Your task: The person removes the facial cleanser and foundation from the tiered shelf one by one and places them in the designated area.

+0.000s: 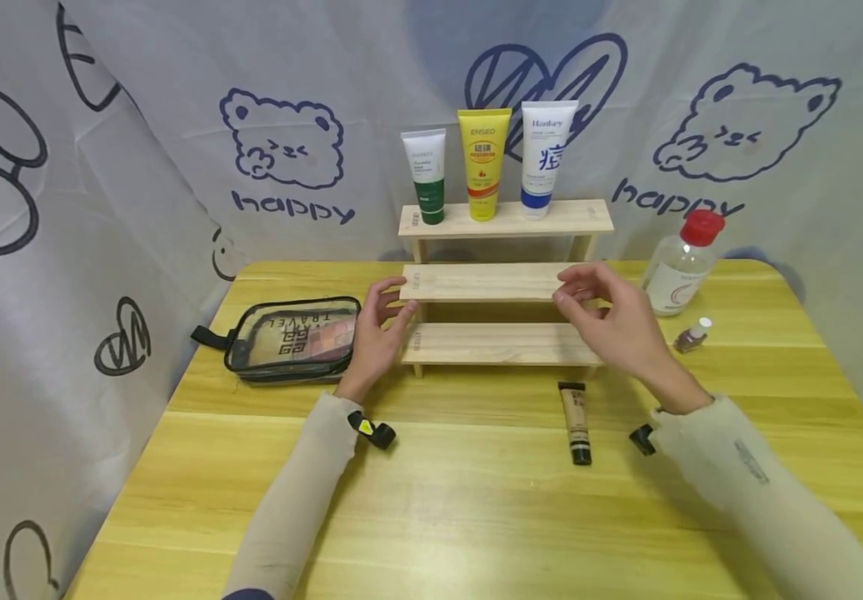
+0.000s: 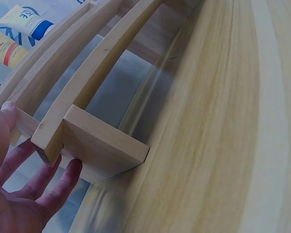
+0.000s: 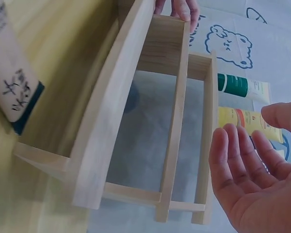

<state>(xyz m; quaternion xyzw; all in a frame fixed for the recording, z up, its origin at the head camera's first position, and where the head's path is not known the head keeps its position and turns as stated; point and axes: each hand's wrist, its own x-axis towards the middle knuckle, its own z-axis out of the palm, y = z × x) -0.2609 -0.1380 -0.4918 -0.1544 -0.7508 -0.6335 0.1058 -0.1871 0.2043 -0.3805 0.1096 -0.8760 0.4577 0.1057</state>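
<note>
A three-tier wooden display rack [image 1: 502, 343] stands on the table. My left hand [image 1: 384, 333] holds it at the left end of the middle tier; in the left wrist view the thumb [image 2: 8, 114] lies at that tier's corner and the fingers [image 2: 63, 182] bend against the side piece. At the rack's right end is my right hand [image 1: 615, 321], its fingers loosely bent and apart from the wood in the right wrist view, nothing in the palm. Upright on the top tier are a white-and-green tube [image 1: 426, 177], a yellow tube [image 1: 484, 165] and a white-and-blue tube [image 1: 546, 158].
A clear zip pouch [image 1: 292, 340] lies left of the rack. On the right stand a red-capped bottle [image 1: 679, 271] and a small white-capped bottle [image 1: 692, 335]. In front of the rack lies a beige tube [image 1: 576, 423] with black ends. A printed curtain [image 1: 394, 75] hangs behind.
</note>
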